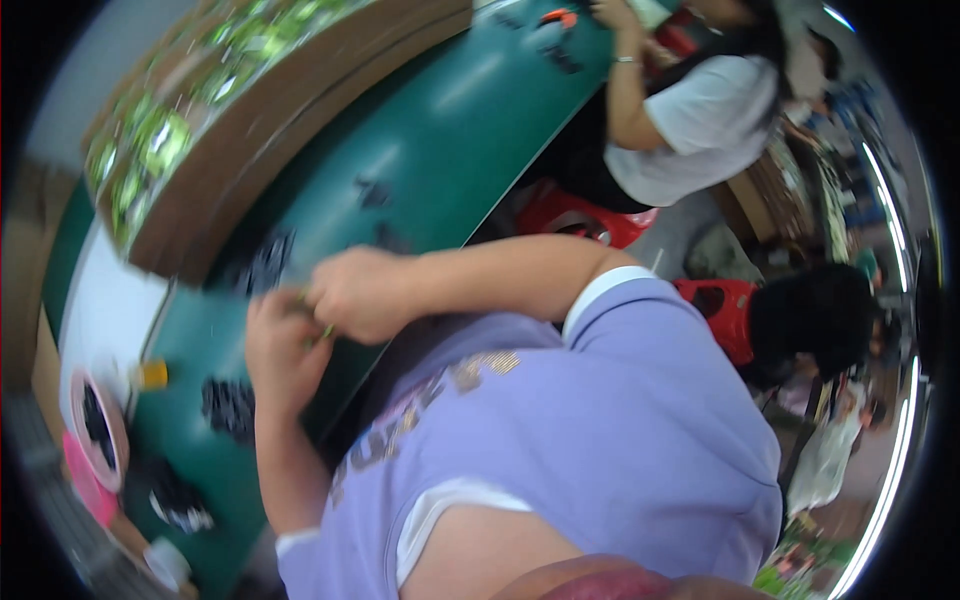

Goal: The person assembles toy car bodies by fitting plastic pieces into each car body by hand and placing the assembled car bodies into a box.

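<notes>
My left hand (283, 345) and my right hand (362, 290) meet in front of my body, over the near edge of the green table (430, 150). Both have their fingers closed together, pinching. Between and beside the fingertips show small yellow-green bits of something; blur and the fingers hide what it is. A dark crumpled bunch of small black pieces (268, 262) lies just beyond my hands. Another black bunch (229, 407) is on the table to the left of my left hand.
A long cardboard box (215, 205) full of shiny green packets stands at the far left. A yellow piece (152, 375), a pink-rimmed basket (98, 430) and more black pieces (374, 192) are about. A person in a white shirt (700, 120) works at right, near red stools (580, 217).
</notes>
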A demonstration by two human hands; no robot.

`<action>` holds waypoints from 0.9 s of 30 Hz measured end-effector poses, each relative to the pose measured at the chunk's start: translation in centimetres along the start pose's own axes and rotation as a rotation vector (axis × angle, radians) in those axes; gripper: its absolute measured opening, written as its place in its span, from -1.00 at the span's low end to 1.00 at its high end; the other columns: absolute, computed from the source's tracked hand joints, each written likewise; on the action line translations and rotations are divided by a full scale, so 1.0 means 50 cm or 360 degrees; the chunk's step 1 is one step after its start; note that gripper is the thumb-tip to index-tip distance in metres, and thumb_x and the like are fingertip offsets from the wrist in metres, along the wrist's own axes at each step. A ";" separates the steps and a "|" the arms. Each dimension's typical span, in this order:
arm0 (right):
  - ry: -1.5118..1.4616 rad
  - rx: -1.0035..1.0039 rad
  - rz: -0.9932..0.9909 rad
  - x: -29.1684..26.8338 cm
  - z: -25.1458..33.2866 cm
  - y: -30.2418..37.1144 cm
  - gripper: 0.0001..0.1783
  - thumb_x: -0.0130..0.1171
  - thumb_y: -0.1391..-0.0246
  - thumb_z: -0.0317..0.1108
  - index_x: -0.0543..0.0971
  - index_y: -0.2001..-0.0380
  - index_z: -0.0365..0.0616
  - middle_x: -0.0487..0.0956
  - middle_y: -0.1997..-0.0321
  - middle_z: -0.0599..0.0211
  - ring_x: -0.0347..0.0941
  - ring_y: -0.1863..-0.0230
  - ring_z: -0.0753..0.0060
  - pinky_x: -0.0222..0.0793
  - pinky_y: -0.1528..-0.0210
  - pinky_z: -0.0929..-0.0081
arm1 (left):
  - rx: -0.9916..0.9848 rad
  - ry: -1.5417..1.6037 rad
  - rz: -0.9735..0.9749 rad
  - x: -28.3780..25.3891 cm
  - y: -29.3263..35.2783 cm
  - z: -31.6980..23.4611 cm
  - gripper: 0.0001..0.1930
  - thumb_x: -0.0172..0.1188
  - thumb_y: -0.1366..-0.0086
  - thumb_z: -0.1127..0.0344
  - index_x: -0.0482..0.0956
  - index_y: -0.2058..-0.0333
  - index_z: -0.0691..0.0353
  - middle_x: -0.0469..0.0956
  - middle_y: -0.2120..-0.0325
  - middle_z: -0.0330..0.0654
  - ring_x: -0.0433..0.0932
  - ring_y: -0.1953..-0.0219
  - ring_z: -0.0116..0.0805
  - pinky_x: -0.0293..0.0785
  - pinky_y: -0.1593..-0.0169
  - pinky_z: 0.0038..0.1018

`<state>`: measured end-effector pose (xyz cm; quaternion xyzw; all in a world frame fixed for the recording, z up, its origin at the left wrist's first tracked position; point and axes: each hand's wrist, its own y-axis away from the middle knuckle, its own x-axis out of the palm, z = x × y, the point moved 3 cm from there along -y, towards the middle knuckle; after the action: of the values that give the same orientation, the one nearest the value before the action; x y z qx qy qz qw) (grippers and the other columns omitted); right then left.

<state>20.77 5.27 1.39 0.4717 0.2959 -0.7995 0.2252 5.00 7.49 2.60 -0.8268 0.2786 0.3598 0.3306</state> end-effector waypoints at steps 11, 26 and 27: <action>0.0078 0.0010 -0.0031 0.021 0.003 0.006 -0.85 0.31 0.12 -0.26 0.62 0.57 -0.09 0.58 0.38 0.33 0.50 0.22 0.19 0.48 0.18 0.30 | -0.0022 0.0070 0.0004 0.011 -0.003 -0.008 -0.83 0.44 0.17 0.50 0.61 0.55 0.26 0.58 0.07 -0.10 0.45 0.06 0.00 0.38 0.00 -0.21; 0.0056 0.0021 -0.0094 0.017 -0.007 0.006 -0.92 0.24 0.11 -0.35 0.63 0.58 -0.10 0.59 0.37 0.31 0.48 0.18 0.18 0.42 0.09 0.29 | -0.0078 -0.0038 -0.0065 0.005 0.000 0.007 -0.80 0.45 0.20 0.51 0.66 0.51 0.29 0.59 0.08 -0.12 0.46 0.10 -0.08 0.39 0.03 -0.24; 0.0044 0.0013 -0.0089 0.015 -0.003 0.007 -0.92 0.24 0.11 -0.35 0.63 0.58 -0.10 0.59 0.37 0.31 0.48 0.18 0.18 0.42 0.09 0.29 | -0.0093 -0.0041 -0.0065 0.003 0.005 0.008 -0.80 0.45 0.20 0.51 0.66 0.51 0.29 0.59 0.08 -0.12 0.46 0.10 -0.08 0.39 0.03 -0.24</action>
<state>20.73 5.06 0.56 0.4751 0.3086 -0.8002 0.1968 4.76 7.61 2.20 -0.8369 0.2469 0.3716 0.3171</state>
